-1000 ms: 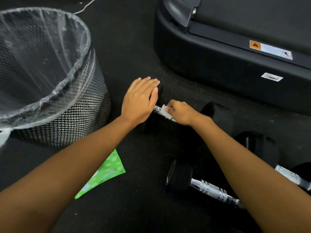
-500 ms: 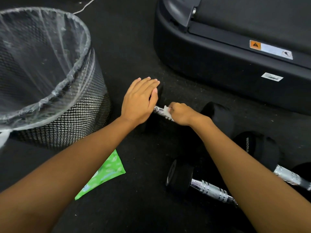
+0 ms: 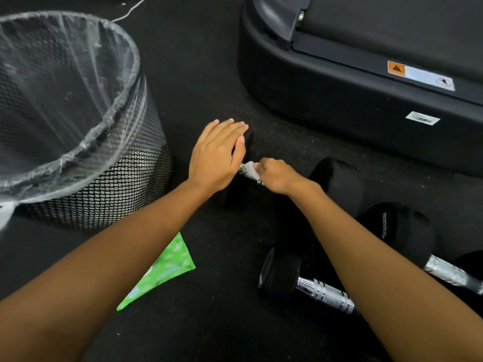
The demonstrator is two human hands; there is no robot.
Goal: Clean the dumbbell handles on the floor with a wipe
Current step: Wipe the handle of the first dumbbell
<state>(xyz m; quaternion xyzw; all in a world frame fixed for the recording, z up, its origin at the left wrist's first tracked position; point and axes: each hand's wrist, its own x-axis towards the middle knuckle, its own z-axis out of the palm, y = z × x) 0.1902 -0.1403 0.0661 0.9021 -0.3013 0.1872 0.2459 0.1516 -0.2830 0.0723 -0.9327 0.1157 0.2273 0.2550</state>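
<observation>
Three black dumbbells lie on the dark floor. My left hand (image 3: 218,152) rests flat, fingers straight, on the left head of the far dumbbell (image 3: 339,178). My right hand (image 3: 274,175) curls round that dumbbell's chrome handle with a white wipe (image 3: 250,167) under the fingers, close to the left head. A second dumbbell (image 3: 279,275) lies nearer me, its chrome handle partly under my right forearm. The third dumbbell (image 3: 402,228) lies at the right, its handle running to the frame's edge.
A black mesh bin (image 3: 125,184) with a clear liner stands at the left. A green wipe packet (image 3: 167,265) lies on the floor under my left forearm. A black treadmill base (image 3: 352,100) fills the back right. A white cable (image 3: 130,11) runs at the top.
My right hand has slid the wipe leftward along the handle, toward the head under my left hand. My left hand has stayed put.
</observation>
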